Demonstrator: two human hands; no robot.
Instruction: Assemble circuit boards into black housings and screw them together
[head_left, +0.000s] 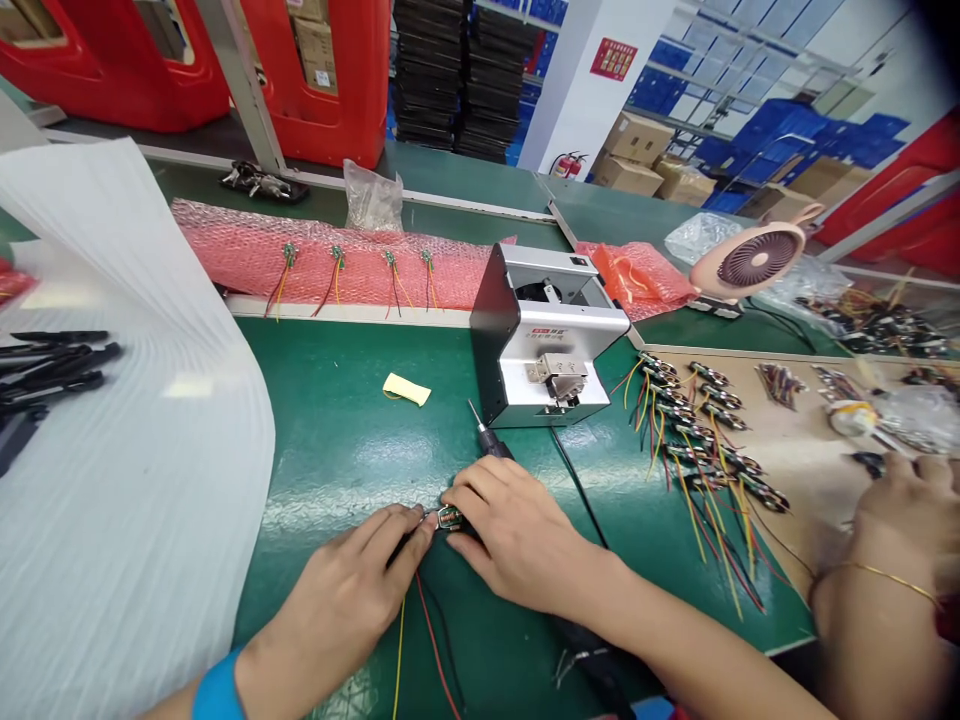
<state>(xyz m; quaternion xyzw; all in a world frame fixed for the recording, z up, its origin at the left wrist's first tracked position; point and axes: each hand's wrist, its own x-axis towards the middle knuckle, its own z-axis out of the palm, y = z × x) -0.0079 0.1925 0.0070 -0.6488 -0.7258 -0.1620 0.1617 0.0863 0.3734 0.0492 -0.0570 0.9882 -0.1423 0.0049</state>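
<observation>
Both my hands meet low in the middle of the green table over a small electronic assembly (449,517) with a green board and a coil. My left hand (352,570) pinches its left end, while my right hand (517,530) has fingers closed round its right end. Yellow and red wires (427,630) hang down from beneath my left fingers. Just beyond my right hand lies a black electric screwdriver (491,440), its bit pointing away; my hand partly covers it. Further back stands a silver and black screw-feeding machine (551,340).
A yellow piece (406,388) lies left of the machine. Pink bubble wrap (337,265) carries several wired boards. Wired assemblies (690,430) lie in rows at right, near a co-worker's hand (907,500). White foam sheet (150,500) covers the left. A pink fan (754,260) stands behind.
</observation>
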